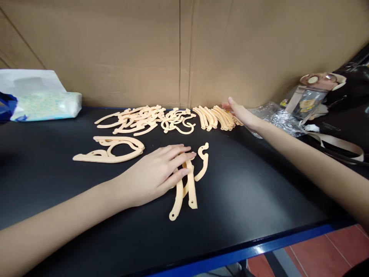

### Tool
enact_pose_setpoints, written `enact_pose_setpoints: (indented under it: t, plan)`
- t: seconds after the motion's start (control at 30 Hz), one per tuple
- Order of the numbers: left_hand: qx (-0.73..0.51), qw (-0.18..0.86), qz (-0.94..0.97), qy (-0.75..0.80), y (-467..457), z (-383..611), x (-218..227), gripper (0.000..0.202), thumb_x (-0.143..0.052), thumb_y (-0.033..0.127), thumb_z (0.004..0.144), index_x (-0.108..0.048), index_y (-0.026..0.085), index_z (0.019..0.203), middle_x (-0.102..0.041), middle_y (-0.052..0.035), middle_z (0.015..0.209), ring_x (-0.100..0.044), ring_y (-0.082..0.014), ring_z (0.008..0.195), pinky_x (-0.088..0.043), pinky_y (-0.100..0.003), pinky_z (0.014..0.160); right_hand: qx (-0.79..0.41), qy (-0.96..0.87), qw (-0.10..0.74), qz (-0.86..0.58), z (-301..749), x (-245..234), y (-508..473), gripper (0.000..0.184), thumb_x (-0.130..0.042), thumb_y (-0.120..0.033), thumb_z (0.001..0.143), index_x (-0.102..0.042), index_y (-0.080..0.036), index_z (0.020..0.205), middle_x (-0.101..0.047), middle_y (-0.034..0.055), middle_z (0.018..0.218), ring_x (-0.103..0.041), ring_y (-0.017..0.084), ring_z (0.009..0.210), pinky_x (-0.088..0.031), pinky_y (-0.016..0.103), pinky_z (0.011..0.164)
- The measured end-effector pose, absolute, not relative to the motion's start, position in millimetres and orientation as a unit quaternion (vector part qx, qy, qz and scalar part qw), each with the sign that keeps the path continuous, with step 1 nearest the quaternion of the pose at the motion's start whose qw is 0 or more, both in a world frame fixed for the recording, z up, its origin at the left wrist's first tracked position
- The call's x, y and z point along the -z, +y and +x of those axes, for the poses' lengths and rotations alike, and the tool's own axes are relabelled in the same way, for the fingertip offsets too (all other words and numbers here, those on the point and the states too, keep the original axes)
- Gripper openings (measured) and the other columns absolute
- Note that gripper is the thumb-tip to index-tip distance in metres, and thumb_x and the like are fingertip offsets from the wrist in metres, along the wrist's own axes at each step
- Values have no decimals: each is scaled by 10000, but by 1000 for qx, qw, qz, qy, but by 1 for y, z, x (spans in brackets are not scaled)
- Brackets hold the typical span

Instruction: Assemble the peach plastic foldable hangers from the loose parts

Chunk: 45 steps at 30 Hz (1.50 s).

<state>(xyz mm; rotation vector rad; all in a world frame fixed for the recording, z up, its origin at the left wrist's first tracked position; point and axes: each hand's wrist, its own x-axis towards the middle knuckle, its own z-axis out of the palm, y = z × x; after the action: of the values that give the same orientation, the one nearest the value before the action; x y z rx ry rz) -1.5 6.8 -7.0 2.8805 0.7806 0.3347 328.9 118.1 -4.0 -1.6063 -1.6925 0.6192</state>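
Observation:
My left hand (168,167) lies palm down with fingers stretched over a few cream plastic folding-hanger parts: a curved arm (179,200) and a straighter arm (191,188), each with a hole at its near end. Their far ends are partly hidden under the fingers. Just right of them is a small hooked part (204,161). At the back, my right hand (238,111) touches or hovers by the right end of a row of hanger arms (226,118), fingers extended. Left of my left hand lies a folded hanger (123,157), its parts joined.
Loose hanger parts (135,120) and a heap of hooks (175,120) line the back of the black table (245,215), against a cardboard wall (129,54). A tissue pack (47,105) sits back left. Clear plastic wrap (273,119) and a drink bottle (313,96) are at right.

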Motion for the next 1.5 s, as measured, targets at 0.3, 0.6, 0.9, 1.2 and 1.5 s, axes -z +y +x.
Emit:
enact_pose_setpoints:
  t: [0.3, 0.6, 0.9, 1.2, 1.5]
  plan:
    - [-101, 87, 955, 264, 5, -1, 3, 474, -306, 398, 1008, -449, 195, 1412, -476, -79, 1468, -385, -235, 1378, -331, -405, 1133, -234, -682, 362, -591, 325, 7, 114, 665, -184, -642, 945, -463, -218, 1375, -427, 94, 1506, -425, 232, 1371, -364, 430, 1122]
    - [-274, 379, 799, 378, 9, 1, 2, 466, -372, 480, 976, -417, 249, 1378, -553, -71, 1373, -528, -232, 1255, -405, -414, 1083, -224, -674, 352, -610, 335, 19, 122, 682, -141, -618, 953, -456, -174, 1364, -456, 138, 1477, -457, 242, 1347, -357, 460, 1120]
    - [-364, 506, 662, 417, 16, 7, -1, 446, -469, 488, 919, -524, 189, 1245, -646, -109, 1232, -625, -257, 1125, -416, -469, 1061, -226, -669, 343, -619, 338, 25, 120, 768, -121, -693, 917, -467, -164, 1352, -509, 153, 1423, -498, 266, 1309, -412, 441, 1080]
    - [-371, 502, 664, 412, 16, 8, 1, 431, -466, 458, 929, -529, 161, 1235, -658, -114, 1196, -630, -248, 1104, -411, -463, 1061, -261, -649, 359, -618, 317, 21, 106, 760, -40, -649, 928, -333, -177, 1446, -407, 150, 1504, -410, 221, 1381, -381, 389, 1113]
    - [-364, 501, 666, 416, 15, 7, 0, 405, -478, 461, 919, -541, 178, 1202, -650, -111, 1210, -612, -256, 1133, -394, -479, 1081, -227, -646, 358, -635, 312, 23, 103, 813, 108, -614, 910, -282, -171, 1469, -398, 162, 1503, -416, 205, 1377, -433, 347, 1064]
